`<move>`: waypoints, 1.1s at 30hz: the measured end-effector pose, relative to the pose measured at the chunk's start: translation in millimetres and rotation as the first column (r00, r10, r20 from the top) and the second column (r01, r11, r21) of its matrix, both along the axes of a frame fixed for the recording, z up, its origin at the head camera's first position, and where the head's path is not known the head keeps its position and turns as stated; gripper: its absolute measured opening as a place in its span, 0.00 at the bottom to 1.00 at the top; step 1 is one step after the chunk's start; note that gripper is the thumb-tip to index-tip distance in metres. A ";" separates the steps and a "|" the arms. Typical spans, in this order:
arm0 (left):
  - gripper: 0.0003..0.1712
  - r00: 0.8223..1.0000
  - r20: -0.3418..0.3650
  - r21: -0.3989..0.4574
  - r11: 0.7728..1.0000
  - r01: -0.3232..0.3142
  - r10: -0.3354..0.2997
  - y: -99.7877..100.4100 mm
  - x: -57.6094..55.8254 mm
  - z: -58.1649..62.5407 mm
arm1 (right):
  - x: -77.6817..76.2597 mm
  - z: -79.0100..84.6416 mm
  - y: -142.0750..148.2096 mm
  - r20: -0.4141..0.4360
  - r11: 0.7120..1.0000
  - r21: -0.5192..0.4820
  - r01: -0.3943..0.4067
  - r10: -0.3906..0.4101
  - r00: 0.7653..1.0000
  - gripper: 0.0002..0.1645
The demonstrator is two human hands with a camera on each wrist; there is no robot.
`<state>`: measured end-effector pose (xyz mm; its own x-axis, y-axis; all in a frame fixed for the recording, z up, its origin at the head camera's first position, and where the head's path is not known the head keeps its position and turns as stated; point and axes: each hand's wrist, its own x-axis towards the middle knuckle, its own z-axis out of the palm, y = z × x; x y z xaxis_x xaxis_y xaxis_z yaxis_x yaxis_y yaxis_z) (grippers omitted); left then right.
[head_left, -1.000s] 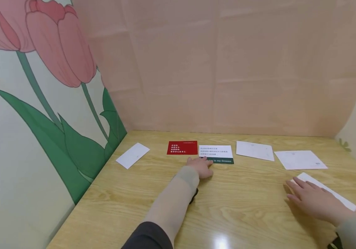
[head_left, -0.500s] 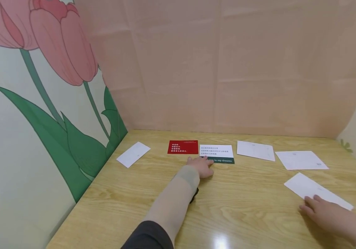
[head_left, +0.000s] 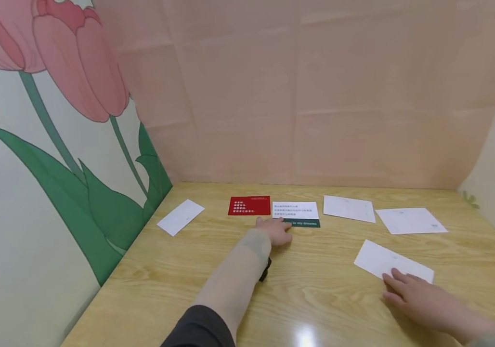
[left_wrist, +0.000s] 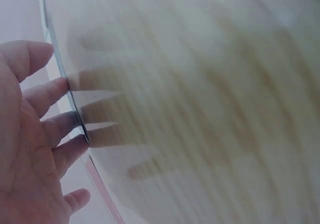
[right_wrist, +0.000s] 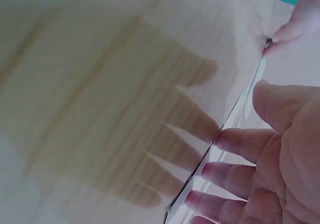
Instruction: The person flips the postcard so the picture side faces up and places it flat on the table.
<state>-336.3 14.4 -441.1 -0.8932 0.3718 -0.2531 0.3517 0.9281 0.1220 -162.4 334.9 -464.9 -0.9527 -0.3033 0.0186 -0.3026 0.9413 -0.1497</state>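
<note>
My left hand [head_left: 275, 232] rests its fingertips on the lower left part of a white card [head_left: 296, 209] with printed lines and a dark green band. Just left of that card lies a red card [head_left: 249, 206] with white lettering. My right hand [head_left: 421, 296] touches the near edge of a plain white card [head_left: 371, 258] with its fingertips; the card lies flat, slightly turned. Seen from beneath in the left wrist view, the left fingers [left_wrist: 47, 95] are extended against a thin edge. The right fingers [right_wrist: 245, 140] likewise reach a card's edge in the right wrist view.
Two more white cards [head_left: 349, 208] lie flat at the back right of the wooden table [head_left: 317, 284]. Another white card [head_left: 181, 218] lies at the left. A pink cloth [head_left: 299, 96] hangs behind, and a tulip-painted wall [head_left: 48, 159] borders the left side.
My right hand first drew back toward the card's near edge, then moved left with the white card sliding along. My left hand stays on the green-banded card. The head view has shifted slightly.
</note>
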 end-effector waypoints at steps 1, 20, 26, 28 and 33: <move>0.29 1.000 0.000 -0.002 1.000 0.005 -0.005 0.5 -0.8 0.3 | 0.8 0.3 -2.8 0.000 1.000 -0.005 -0.010 0.010 1.000 0.33; 0.28 0.998 -0.030 -0.006 0.998 0.057 -0.057 -11.2 -21.3 -8.3 | -9.8 9.2 -55.6 0.079 0.978 -0.072 -0.193 0.199 0.977 0.37; 0.29 0.995 -0.039 0.055 0.994 0.096 -0.093 -24.3 -9.2 -0.3 | -16.5 12.9 -67.6 0.206 0.976 -0.136 -0.172 0.198 0.958 0.40; 0.29 0.993 -0.041 0.085 0.990 0.115 -0.112 -28.0 -3.9 3.2 | -18.3 14.1 -71.6 0.235 0.975 -0.146 -0.168 0.199 0.951 0.41; 0.31 0.987 -0.025 0.068 0.985 0.160 -0.159 -34.9 10.9 12.0 | -22.3 15.5 -82.2 0.255 0.969 -0.160 -0.189 0.226 0.940 0.41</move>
